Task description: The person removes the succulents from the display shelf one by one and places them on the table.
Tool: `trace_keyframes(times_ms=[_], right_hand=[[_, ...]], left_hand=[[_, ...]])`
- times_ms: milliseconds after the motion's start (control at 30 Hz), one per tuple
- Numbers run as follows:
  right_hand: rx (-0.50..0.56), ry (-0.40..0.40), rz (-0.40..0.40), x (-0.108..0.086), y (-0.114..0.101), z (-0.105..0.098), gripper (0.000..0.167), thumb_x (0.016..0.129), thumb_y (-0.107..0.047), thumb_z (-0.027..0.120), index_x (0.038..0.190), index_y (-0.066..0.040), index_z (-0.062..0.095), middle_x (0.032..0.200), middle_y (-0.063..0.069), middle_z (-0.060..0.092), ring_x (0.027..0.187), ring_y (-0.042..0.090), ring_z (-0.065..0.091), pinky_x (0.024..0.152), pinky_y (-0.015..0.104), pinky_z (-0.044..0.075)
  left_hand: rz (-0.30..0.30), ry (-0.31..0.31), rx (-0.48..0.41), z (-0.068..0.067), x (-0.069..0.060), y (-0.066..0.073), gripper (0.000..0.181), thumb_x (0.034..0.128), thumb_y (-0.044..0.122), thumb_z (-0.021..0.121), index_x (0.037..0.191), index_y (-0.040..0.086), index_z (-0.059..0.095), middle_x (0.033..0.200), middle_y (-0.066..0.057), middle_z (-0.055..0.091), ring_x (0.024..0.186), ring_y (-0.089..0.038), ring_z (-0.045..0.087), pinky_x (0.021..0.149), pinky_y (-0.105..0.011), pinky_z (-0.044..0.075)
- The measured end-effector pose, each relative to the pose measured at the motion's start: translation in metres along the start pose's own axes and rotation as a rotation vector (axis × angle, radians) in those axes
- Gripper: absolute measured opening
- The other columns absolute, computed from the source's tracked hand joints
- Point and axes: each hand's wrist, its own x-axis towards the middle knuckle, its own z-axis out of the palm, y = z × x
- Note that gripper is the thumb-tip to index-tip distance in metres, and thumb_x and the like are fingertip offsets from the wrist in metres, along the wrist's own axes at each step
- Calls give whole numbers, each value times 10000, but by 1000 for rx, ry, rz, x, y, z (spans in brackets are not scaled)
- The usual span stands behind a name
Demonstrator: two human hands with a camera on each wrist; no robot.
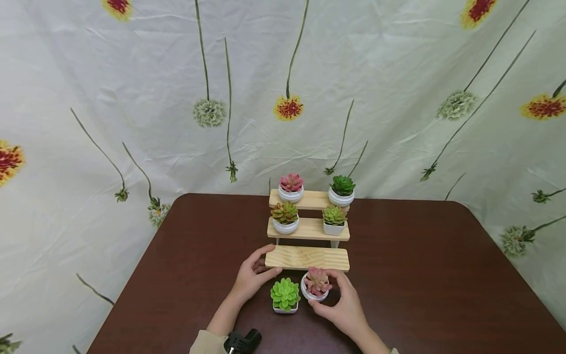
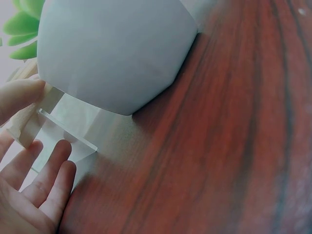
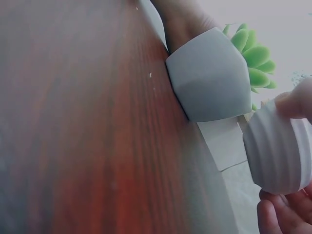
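My left hand [image 1: 249, 281] holds the left end of the wooden stand's lowest tier [image 1: 307, 258]; in the left wrist view its thumb and fingers [image 2: 51, 178] lie on either side of the board [image 2: 24, 126]. With thumb and fingers my right hand [image 1: 347, 307] grips a round white pot with a pink succulent [image 1: 317, 284], just in front of that tier. The right wrist view shows this ribbed pot [image 3: 277, 151] tilted. Between the hands, a bright green succulent [image 1: 285, 294] stands in an angular white pot [image 2: 112, 53] on the table.
On the top tier [image 1: 315, 199] are a pink succulent [image 1: 291, 183] at left and a dark green one [image 1: 342, 186] at right. The middle tier [image 1: 311, 228] bears a reddish-green one [image 1: 284, 213] and a light green one [image 1: 334, 216]. A flowered cloth [image 1: 380, 64] hangs behind the brown table [image 1: 433, 275].
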Motion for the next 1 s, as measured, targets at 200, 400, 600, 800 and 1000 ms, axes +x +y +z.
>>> trace_keyframes(times_ms=[200, 400, 600, 800, 1000], right_hand=[[45, -66, 22, -1, 1, 0, 597, 559, -130, 886, 1070, -200, 585, 1074, -109, 584, 907, 61, 580, 806, 271, 471], [73, -108, 67, -3, 1, 0, 575, 577, -133, 884, 1059, -162, 573, 1029, -82, 572, 830, 49, 600, 775, 268, 481], [20, -141, 107, -4, 2, -1, 587, 560, -159, 884, 1051, -140, 562, 1000, -72, 583, 891, 65, 583, 799, 273, 469], [17, -195, 135, -6, 4, -3, 588, 569, -179, 884, 1048, -131, 546, 978, -55, 591, 904, 78, 582, 809, 279, 471], [55, -226, 144, -5, 5, -3, 587, 580, -158, 882, 1058, -124, 543, 991, -43, 595, 928, 83, 586, 826, 268, 478]], left_hand=[[12, -4, -3, 0, 0, 0, 534, 786, -11, 734, 1281, -33, 533, 1348, -200, 481, 857, -135, 595, 780, -313, 521], [-7, -2, 4, 0, 0, 1, 529, 785, -10, 736, 1276, -21, 542, 1356, -190, 477, 851, -121, 593, 782, -306, 518], [-6, -3, -2, 1, -1, 1, 530, 784, -8, 737, 1277, -20, 541, 1357, -191, 474, 845, -126, 590, 782, -304, 518], [-2, -5, -10, 1, 0, 2, 530, 783, -13, 736, 1275, -26, 540, 1359, -198, 471, 851, -129, 592, 783, -309, 519], [0, -1, -9, 1, 0, 3, 533, 783, -16, 735, 1277, -30, 537, 1351, -195, 478, 852, -126, 593, 779, -310, 520]])
